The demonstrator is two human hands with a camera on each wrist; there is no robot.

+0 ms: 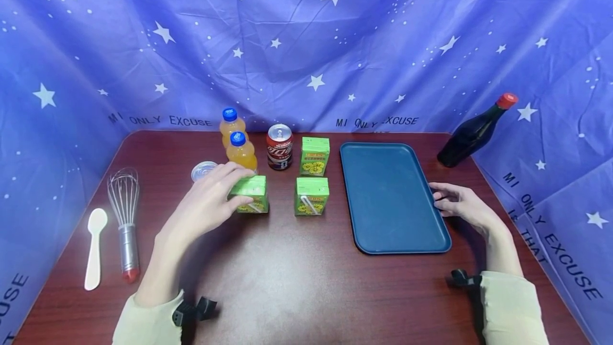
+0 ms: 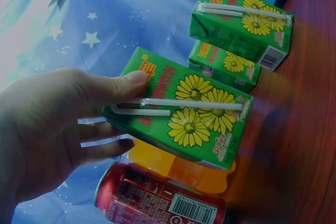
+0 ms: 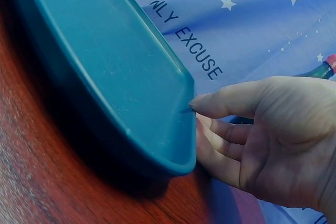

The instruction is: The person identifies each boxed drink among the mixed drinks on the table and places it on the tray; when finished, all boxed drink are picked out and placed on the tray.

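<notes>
My left hand [image 1: 210, 201] pinches a green drink carton [image 1: 256, 188] near its top, thumb on the front and fingers behind. In the left wrist view this carton [image 2: 210, 111] shows yellow flowers and a white straw on its face. Close behind it are two orange juice bottles with blue caps [image 1: 241, 153], and a can [image 1: 203, 166] mostly hidden by the left hand. My right hand [image 1: 466, 206] holds the right edge of a dark blue tray [image 1: 392, 196]. In the right wrist view the thumb meets the tray's rim [image 3: 193, 108], with the other fingers curled beside and below it.
Two more green cartons [image 1: 311, 196] stand between the left hand and the tray, near a red cola can [image 1: 280, 148]. A dark bottle with a red cap [image 1: 471, 134] leans at the back right. A whisk [image 1: 126, 228] and a white spoon [image 1: 94, 249] lie at left.
</notes>
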